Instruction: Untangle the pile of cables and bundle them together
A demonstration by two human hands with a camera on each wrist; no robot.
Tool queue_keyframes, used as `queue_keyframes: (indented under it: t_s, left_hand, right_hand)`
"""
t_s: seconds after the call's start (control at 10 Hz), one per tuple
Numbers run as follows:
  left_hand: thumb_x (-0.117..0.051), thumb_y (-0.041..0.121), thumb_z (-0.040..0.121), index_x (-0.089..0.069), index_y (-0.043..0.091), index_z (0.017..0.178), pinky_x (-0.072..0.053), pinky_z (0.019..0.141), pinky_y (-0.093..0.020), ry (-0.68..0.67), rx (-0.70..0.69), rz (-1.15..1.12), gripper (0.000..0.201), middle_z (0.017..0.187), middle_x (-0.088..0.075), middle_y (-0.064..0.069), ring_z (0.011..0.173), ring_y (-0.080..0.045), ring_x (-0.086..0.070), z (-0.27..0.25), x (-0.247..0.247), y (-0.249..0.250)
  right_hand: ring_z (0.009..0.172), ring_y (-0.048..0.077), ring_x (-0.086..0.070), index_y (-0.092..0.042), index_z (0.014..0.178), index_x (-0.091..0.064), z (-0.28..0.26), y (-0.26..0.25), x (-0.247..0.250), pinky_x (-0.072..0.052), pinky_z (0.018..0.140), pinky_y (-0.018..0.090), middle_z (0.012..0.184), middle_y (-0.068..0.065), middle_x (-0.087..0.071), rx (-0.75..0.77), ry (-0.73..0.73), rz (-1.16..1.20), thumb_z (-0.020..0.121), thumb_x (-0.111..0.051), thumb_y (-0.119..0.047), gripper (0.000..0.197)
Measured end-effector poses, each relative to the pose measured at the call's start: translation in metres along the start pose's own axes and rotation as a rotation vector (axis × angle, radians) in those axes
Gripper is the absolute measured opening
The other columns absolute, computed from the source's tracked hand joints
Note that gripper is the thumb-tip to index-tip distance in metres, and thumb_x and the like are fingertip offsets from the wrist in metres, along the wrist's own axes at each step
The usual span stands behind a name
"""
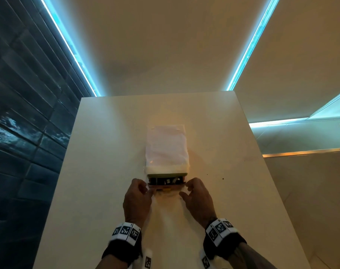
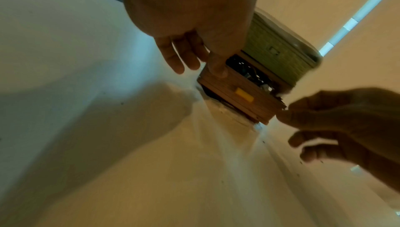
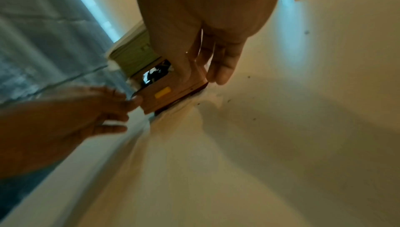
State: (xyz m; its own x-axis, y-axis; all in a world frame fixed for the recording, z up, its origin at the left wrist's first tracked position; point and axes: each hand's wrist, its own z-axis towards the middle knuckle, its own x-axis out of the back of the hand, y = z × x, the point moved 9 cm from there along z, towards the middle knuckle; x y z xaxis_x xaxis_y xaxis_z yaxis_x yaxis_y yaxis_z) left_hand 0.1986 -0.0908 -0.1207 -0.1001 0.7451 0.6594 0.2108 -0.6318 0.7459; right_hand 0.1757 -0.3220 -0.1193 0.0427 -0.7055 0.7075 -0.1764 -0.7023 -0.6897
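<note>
A long box wrapped in white paper [image 1: 166,146] lies on the white table [image 1: 107,152], its green end [image 1: 167,174] [image 2: 279,54] [image 3: 134,56] facing me. A brown drawer [image 1: 157,189] [image 2: 233,94] [image 3: 173,85] with a yellow label sticks out a little below it. Dark tangled cables [image 1: 165,180] [image 2: 249,70] [image 3: 156,73] show in the gap. My left hand [image 1: 144,188] [image 2: 201,70] [image 3: 129,104] pinches the drawer's left corner, thumb on its front. My right hand [image 1: 184,189] [image 3: 203,78] [image 2: 285,116] pinches the right corner.
A dark blue tiled wall [image 1: 19,113] runs close along the table's left edge. A pale counter with a metal rim [image 1: 301,152] stands to the right. Small dark specks [image 1: 222,179] dot the table right of the box.
</note>
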Motion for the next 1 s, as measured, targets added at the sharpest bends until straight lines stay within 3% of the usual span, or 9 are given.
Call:
queue_keyframes:
  t_s: [0.1,0.2,0.4,0.6,0.7,0.8,0.9,1.0]
  left_hand:
    - [-0.083,0.019,0.073,-0.061,0.017,0.105,-0.055,0.064,-0.032,-0.038,0.029,-0.044,0.039,0.070,-0.064,0.011,0.069,-0.017,-0.065,0.008,-0.004,-0.010]
    - [-0.083,0.019,0.073,-0.065,0.018,0.112,-0.056,0.068,-0.031,-0.067,0.004,-0.050,0.044,0.073,-0.068,0.010,0.071,-0.013,-0.067,0.015,-0.005,-0.009]
    - [-0.082,0.036,0.074,-0.068,0.022,0.098,-0.055,0.062,-0.029,-0.068,-0.043,-0.053,0.032,0.076,-0.073,0.002,0.070,-0.017,-0.068,0.030,-0.005,0.001]
    - [-0.082,0.043,0.070,-0.062,0.030,0.081,-0.053,0.057,-0.027,-0.092,-0.051,-0.049,0.027,0.071,-0.068,0.011,0.067,-0.010,-0.065,0.038,-0.003,0.004]
    - [-0.083,0.043,0.068,-0.056,0.035,0.073,-0.049,0.053,-0.026,-0.087,-0.053,-0.078,0.028,0.067,-0.067,0.010,0.064,-0.009,-0.063,0.037,-0.001,0.005]
    - [-0.082,0.042,0.071,-0.056,0.035,0.078,-0.050,0.053,-0.026,-0.098,-0.041,-0.058,0.028,0.070,-0.068,0.011,0.066,-0.007,-0.064,0.036,-0.002,0.006]
    - [-0.080,0.035,0.076,-0.059,0.032,0.093,-0.049,0.056,-0.023,-0.178,0.018,0.008,0.026,0.077,-0.068,0.013,0.069,-0.004,-0.065,0.033,-0.006,-0.004]
    - [-0.080,0.027,0.077,-0.060,0.038,0.097,-0.054,0.061,-0.026,-0.172,0.086,0.019,0.030,0.077,-0.068,0.012,0.071,-0.003,-0.066,0.023,0.005,-0.032]
  right_hand:
    - [0.082,0.015,-0.059,-0.023,0.124,-0.045,0.013,0.018,-0.007,-0.043,0.066,0.022,0.103,-0.006,-0.057,-0.146,-0.012,0.125,0.079,-0.077,-0.030,0.055]
    - [0.079,0.015,-0.056,-0.022,0.127,-0.053,0.028,0.014,-0.006,-0.047,0.067,0.029,0.101,-0.004,-0.059,-0.041,0.020,0.096,0.083,-0.074,-0.033,0.050]
    - [0.076,0.016,-0.053,-0.019,0.109,-0.062,0.047,0.014,-0.001,-0.043,0.065,0.029,0.092,-0.005,-0.058,-0.004,0.043,0.055,0.085,-0.072,-0.027,0.028]
    - [0.076,0.019,-0.053,-0.015,0.103,-0.061,0.057,0.013,0.002,-0.045,0.064,0.034,0.089,-0.001,-0.058,0.006,0.024,0.017,0.085,-0.072,-0.027,0.024]
    - [0.075,0.015,-0.053,-0.016,0.102,-0.061,0.057,0.013,0.003,-0.048,0.064,0.033,0.087,-0.003,-0.059,0.008,0.022,0.022,0.084,-0.072,-0.027,0.023]
    - [0.077,0.014,-0.054,-0.017,0.104,-0.060,0.056,0.013,0.000,-0.046,0.064,0.028,0.090,-0.005,-0.059,0.001,-0.006,0.045,0.086,-0.070,-0.027,0.023]
    - [0.079,0.012,-0.052,-0.018,0.102,-0.057,0.056,0.015,-0.003,-0.038,0.062,0.018,0.091,-0.005,-0.057,-0.019,-0.040,0.057,0.085,-0.070,-0.027,0.023]
    - [0.080,0.011,-0.057,-0.021,0.103,-0.057,0.047,0.032,-0.004,-0.044,0.066,0.019,0.089,-0.006,-0.061,-0.094,-0.095,0.077,0.083,-0.071,-0.020,0.024]
